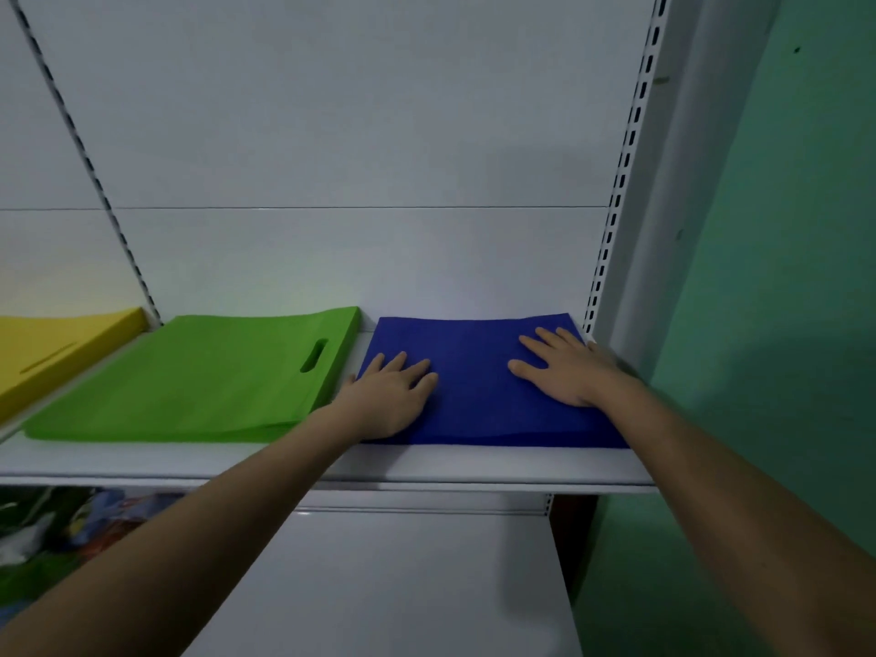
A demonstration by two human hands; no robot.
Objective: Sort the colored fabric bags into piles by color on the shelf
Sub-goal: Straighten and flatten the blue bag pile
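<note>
I have both hands flat and open, left hand [396, 395] and right hand [566, 367], pressing the blue pile [479, 372], holding nothing. It lies directly under them, long axis left-right; the green pile [199, 377] sits just left of my left hand.

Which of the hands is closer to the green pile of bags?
Left. The left hand lies flat on the blue pile's left edge, beside the green pile; the right hand lies farther right.

Three flat piles on the white shelf [474, 462]: yellow bags [52, 348] far left, green bags [199, 381] (handle slot visible) centre, blue bags [479, 386] right.
</note>
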